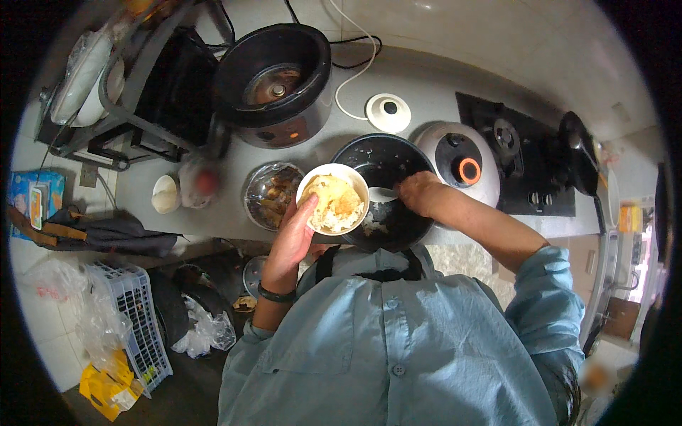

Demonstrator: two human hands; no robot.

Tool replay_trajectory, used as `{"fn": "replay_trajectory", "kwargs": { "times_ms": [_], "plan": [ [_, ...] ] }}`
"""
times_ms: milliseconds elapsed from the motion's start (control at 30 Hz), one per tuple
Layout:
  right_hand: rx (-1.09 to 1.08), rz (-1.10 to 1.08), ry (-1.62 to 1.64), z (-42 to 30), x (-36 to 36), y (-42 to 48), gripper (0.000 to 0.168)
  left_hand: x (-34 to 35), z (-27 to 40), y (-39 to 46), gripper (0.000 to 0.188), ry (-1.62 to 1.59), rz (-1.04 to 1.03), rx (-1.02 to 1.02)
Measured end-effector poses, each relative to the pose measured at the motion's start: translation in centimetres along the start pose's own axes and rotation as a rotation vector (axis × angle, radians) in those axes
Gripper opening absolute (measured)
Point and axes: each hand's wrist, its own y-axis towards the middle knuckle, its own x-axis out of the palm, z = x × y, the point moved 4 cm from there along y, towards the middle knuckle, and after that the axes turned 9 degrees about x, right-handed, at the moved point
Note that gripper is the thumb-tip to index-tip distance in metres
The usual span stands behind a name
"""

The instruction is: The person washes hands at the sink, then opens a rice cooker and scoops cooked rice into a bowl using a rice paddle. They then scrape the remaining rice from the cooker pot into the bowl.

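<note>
My left hand (pixel 293 231) grips a white bowl (pixel 364 183) by its left side, with the thumb over the rim. Rice with a yellowish crust (pixel 333 199) fills it. Just right of the bowl, my right hand (pixel 418 193) reaches inside the dark inner pot (pixel 394 242) of a rice cooker and is closed on a pale rice paddle (pixel 382 195). Bits of rice (pixel 374 226) lie on the pot's bottom and cling to its wall. The bowl partly overlaps the pot's left edge. Left of the bowl stands a dish of brownish food under clear film (pixel 272 194).
Behind the bowl stands the open rice cooker body (pixel 277 128). A cooker lid (pixel 458 165) with an orange-ringed knob lies beside the pot, left of the gas hob (pixel 519 154). A white round corded base (pixel 388 113), a small white cup (pixel 165 194) and a black rack (pixel 160 101) are also there.
</note>
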Motion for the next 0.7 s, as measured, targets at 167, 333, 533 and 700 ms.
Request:
{"fn": "replay_trajectory", "kwargs": {
  "times_ms": [167,333,533,700],
  "plan": [
    [-0.011,-0.178,0.145,-1.0,2.3,0.6,0.025,-0.1,-0.2,0.6,0.037,0.014,-0.02,-0.021],
    [-0.057,-0.111,0.237,-1.7,0.3,-0.4,0.021,-0.3,0.1,0.4,0.038,-0.016,-0.033,-0.039],
    [0.011,-0.208,0.224,-1.2,1.0,0.1,0.02,-0.6,-0.1,0.5,0.039,-0.018,-0.013,-0.016],
    [-0.002,-0.304,0.322,-1.6,2.3,1.3,0.021,-0.5,0.0,0.5,0.04,-0.048,-0.035,-0.037]
  ]
}}
